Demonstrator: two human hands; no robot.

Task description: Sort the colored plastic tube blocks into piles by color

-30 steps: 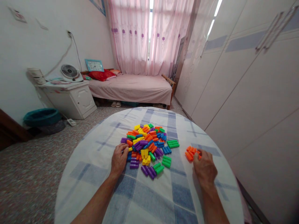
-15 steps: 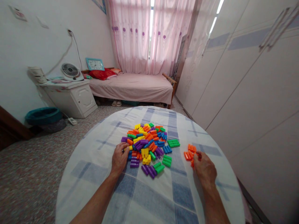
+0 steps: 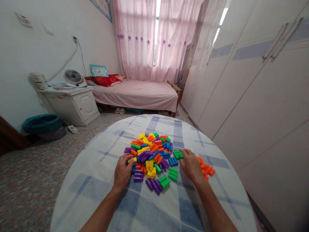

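Note:
A heap of ridged plastic building blocks (image 3: 154, 156) in purple, yellow, orange, blue and green lies on the cloth-covered round table (image 3: 156, 206). At the heap's left edge, my left hand (image 3: 123, 170) has its fingers bent, with a yellow block (image 3: 133, 159) between thumb and forefinger. My right hand (image 3: 191, 163) reaches over the heap's right side. Its thumb and forefinger are apart at the right end of a green block (image 3: 178, 154), seemingly touching it. Several orange blocks (image 3: 207, 169) form a separate group right of that hand, partly hidden by it.
Another green block (image 3: 173, 174) and a blue block (image 3: 173, 161) lie near my right hand. Purple blocks (image 3: 154, 186) sit at the heap's front. Beyond the table stand a bed (image 3: 137, 91), a white cabinet (image 3: 84, 108) and a wardrobe (image 3: 241, 106).
My right hand has left the orange blocks and moved left to the green block, and its fingers have opened. My left hand stays at the heap's left edge. The view has tilted slightly upward.

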